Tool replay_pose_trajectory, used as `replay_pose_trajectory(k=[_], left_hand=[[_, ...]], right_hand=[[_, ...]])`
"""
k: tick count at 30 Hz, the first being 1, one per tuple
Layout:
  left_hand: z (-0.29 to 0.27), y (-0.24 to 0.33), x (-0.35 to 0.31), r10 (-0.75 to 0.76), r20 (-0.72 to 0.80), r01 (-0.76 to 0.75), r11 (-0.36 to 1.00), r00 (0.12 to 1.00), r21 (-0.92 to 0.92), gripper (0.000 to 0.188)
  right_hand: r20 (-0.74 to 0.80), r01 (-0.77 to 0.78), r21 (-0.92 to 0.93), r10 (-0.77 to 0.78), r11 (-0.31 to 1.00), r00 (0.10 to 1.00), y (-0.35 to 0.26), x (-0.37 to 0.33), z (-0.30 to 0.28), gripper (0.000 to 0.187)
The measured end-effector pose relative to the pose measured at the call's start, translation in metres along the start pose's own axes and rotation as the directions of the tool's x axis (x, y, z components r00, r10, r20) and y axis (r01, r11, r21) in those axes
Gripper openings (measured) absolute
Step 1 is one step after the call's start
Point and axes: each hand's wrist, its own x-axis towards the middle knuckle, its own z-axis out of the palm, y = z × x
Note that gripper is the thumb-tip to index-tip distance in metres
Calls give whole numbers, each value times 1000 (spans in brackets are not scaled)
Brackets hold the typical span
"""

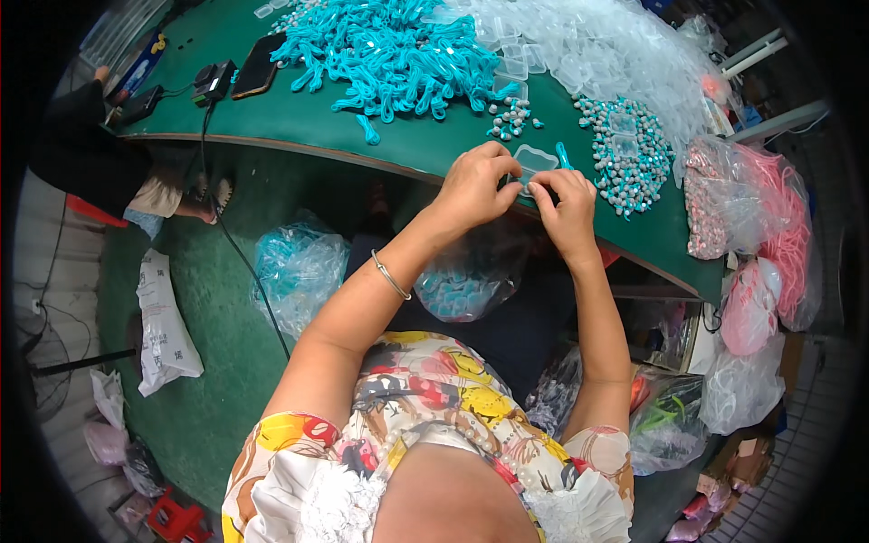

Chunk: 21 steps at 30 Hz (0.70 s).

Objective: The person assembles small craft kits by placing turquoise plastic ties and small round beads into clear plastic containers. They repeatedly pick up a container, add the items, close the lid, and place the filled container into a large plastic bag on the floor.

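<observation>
Head view. Left hand (472,185) and right hand (568,206) meeting at the near edge of the green table (299,118), fingers of both curled and pinching a small clear plastic case (534,163) from its two sides. Case at the table edge, between the hands, pale and roughly square with rounded corners. A short turquoise piece (563,156) upright just beside the case, touching the right hand's fingertips; which fingers pinch it cannot be told. Silver bangle (390,275) on the left wrist.

On the table, beyond the hands: big heap of turquoise cords (389,50); pile of empty clear cases (597,45) to its right; cluster of small turquoise-and-white parts (629,154) just right of the hands. Dark phone (258,65) and black adapter (214,81) at far left.

Packages: clear bag of pink cords (778,226) at the table's right end; clear bag of turquoise pieces (297,271) on the floor under the table; white printed sack (161,321) flat on the floor, left.
</observation>
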Motion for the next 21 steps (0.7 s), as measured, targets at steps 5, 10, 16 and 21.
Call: replay_pose_trajectory(k=[5, 10, 16, 21], left_hand=[[-1, -3, -1, 55, 32, -56, 997, 998, 44, 27], [-1, 0, -2, 14, 48, -16, 999, 999, 52, 27], [-1, 3, -2, 2, 55, -7, 997, 998, 80, 28], [-2, 5, -2, -10, 71, 4, 996, 997, 89, 31]], right_hand=[[-27, 44, 18, -44, 999, 999, -5, 1, -4, 10], [-134, -140, 77, 149, 987, 980, 12, 14, -16, 14], [3, -314, -263, 326, 912, 945, 35, 26, -11, 21], [30, -343, -117, 348, 932, 937, 48, 25, -4, 20]])
